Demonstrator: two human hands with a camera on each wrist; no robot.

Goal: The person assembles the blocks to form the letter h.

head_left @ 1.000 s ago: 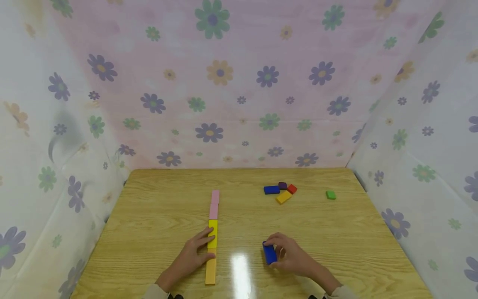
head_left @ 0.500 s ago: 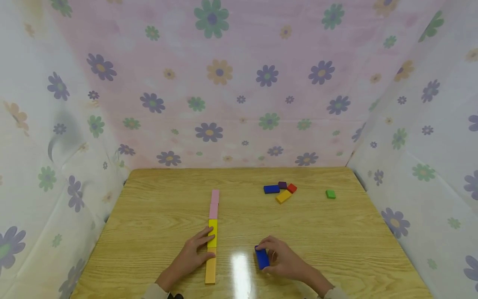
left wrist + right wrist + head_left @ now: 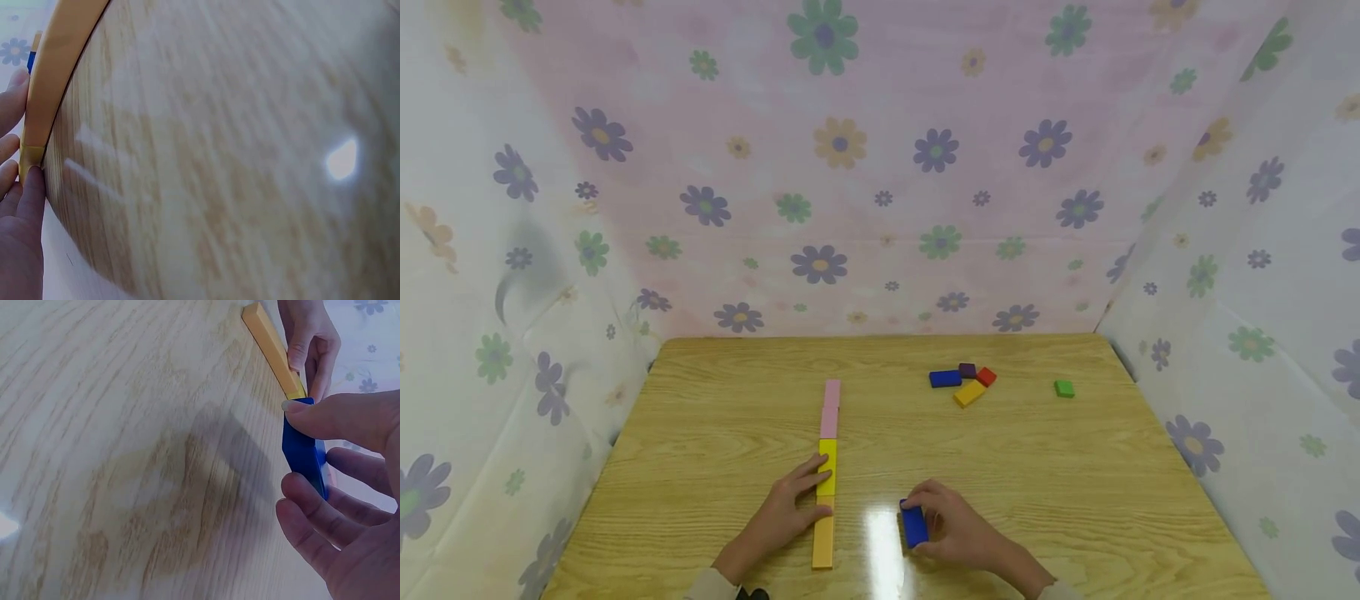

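Observation:
My right hand (image 3: pixel 964 527) pinches a blue block (image 3: pixel 913 527) between thumb and fingers, close over the table and right of a row of blocks. In the right wrist view the thumb lies across one end of the blue block (image 3: pixel 299 439), with fingers along its other side. The left hand (image 3: pixel 784 510) rests its fingertips on a yellow block (image 3: pixel 827 485), its thumb on an orange block (image 3: pixel 823 550) at the near end. Beyond the yellow one, two pink blocks (image 3: pixel 830 422) continue the line away from me. In the left wrist view the orange block (image 3: pixel 53 69) fills the upper left.
At the back right of the wooden table (image 3: pixel 737 375) lie another blue block (image 3: pixel 945 379), a dark purple block (image 3: pixel 967 371), a red block (image 3: pixel 987 377) and a yellow-orange block (image 3: pixel 970 394). Farther right sits a green block (image 3: pixel 1064 389). Flowered cloth (image 3: pixel 880 167) encloses the table.
My right hand has carried the blue block leftward and slightly nearer to me, closer to the row. The left hand has kept its place on the yellow and orange blocks.

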